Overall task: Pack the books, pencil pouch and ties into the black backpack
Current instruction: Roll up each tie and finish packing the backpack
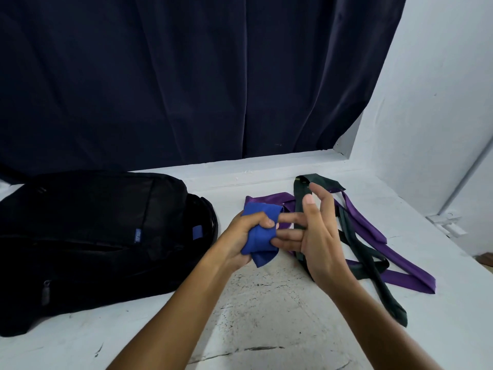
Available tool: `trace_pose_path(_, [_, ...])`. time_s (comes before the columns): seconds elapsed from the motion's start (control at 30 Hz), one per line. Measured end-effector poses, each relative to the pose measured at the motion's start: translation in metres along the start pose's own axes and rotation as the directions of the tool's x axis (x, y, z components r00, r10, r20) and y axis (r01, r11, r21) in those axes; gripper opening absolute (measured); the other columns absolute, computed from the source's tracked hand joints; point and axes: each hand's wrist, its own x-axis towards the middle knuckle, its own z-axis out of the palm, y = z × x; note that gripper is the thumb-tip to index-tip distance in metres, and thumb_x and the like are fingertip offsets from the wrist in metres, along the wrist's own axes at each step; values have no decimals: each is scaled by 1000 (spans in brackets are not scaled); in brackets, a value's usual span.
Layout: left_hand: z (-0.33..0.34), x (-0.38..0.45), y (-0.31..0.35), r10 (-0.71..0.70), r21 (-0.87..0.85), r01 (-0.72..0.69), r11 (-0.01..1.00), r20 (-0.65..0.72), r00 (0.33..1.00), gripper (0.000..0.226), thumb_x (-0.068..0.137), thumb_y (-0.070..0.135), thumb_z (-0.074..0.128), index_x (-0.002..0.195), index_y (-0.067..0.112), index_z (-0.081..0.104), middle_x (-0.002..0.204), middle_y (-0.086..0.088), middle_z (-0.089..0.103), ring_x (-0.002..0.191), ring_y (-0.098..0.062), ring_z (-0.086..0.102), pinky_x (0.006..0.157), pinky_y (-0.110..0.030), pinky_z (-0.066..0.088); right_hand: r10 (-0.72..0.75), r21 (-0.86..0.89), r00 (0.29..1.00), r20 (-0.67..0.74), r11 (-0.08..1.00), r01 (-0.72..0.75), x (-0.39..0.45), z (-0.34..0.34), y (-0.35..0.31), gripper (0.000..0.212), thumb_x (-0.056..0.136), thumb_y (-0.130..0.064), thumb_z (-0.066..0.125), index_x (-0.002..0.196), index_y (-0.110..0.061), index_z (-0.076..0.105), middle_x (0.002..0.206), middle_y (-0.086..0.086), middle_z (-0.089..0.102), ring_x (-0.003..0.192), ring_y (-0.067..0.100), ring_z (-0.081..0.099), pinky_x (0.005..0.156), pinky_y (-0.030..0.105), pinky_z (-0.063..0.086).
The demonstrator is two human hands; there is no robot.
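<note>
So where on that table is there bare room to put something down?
Bare table lies in front, between the black backpack and the loose ties, and along the back edge by the curtain. It's crowded on the right, where the purple tie and dark green tie sprawl.

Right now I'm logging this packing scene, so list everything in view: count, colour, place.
black backpack: one, black, lying on the table's left side.
blue tie: one, blue, folded up, gripped in the left hand.
purple tie: one, purple, loose on the table, right.
dark green tie: one, crossing the purple tie.
table: one, white, scuffed.
curtain: one, dark navy, behind.
left hand: grips the blue tie.
right hand: fingers spread, beside it.
</note>
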Motion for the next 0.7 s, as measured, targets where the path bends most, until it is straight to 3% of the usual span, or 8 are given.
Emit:
trace_pose_path(0.03, [0,0,-1,0,-40,0,999,-3,1000,69,53,12,68,115,-14,54,87,-15,60,62,-19,58,60,-26,50,-3,4,1000,-10,1000,3,0,1,-1,34,102,-36,35,136,-30,32,86,12,67,57,19,68,54,31,58])
trace_pose_path(0.1, [-1,2,-5,18,-125,-20,992,-16,1000,65,51,14,72,109,-9,56,86,-14,60,66,-21,62,61,-28,53,5,18,1000,-22,1000,-4,1,0,-2,36,103,-34,36,138,-25,34,87,16,63,59,19,65,56,32,58])
trace_pose_path(0.2, [0,0,-7,55,-135,-65,989,-73,996,69,51,17,78,113,-1,54,99,-20,61,80,-25,64,67,-32,55,32,83,999,-27,996,-30,0,-2,1,37,104,-33,36,140,-25,35,84,17,66,69,21,66,60,30,57])
trace_pose_path(0.3, [1,-2,-10,93,-138,-106,985,-100,991,78,58,21,82,122,-10,50,112,-28,60,94,-32,62,79,-38,54,62,121,997,-48,991,-56,0,-5,6,39,104,-33,36,143,-30,34,87,13,74,81,21,69,67,28,55])
trace_pose_path(0.4, [3,-5,-13,104,-142,-109,984,-45,994,63,80,19,70,123,-21,46,120,-33,60,103,-33,61,90,-36,52,100,93,994,-39,991,-96,-1,-6,7,35,104,-34,37,139,-34,38,88,7,77,92,1,66,76,16,42])
trace_pose_path(0.47, [5,-7,-14,148,-127,-153,980,-47,988,49,84,14,64,116,-21,52,113,-30,64,97,-30,64,84,-31,53,112,88,993,-32,990,-109,-2,-4,7,32,104,-31,39,136,-34,40,90,6,77,87,-5,65,76,16,38])
trace_pose_path(0.6, [8,-10,-12,118,-229,-168,959,-220,968,52,68,9,80,115,2,59,93,-13,69,76,-21,69,66,-31,57,100,84,990,-103,992,-91,0,-11,14,25,99,-14,50,123,-20,56,95,7,67,87,19,62,78,33,49])
trace_pose_path(0.7, [9,-10,-13,117,-296,-208,932,-297,948,57,68,9,81,120,1,58,97,-16,66,80,-24,68,71,-37,59,223,17,973,59,974,-225,3,-19,19,22,92,-28,61,109,-15,63,97,6,66,89,18,63,86,39,51])
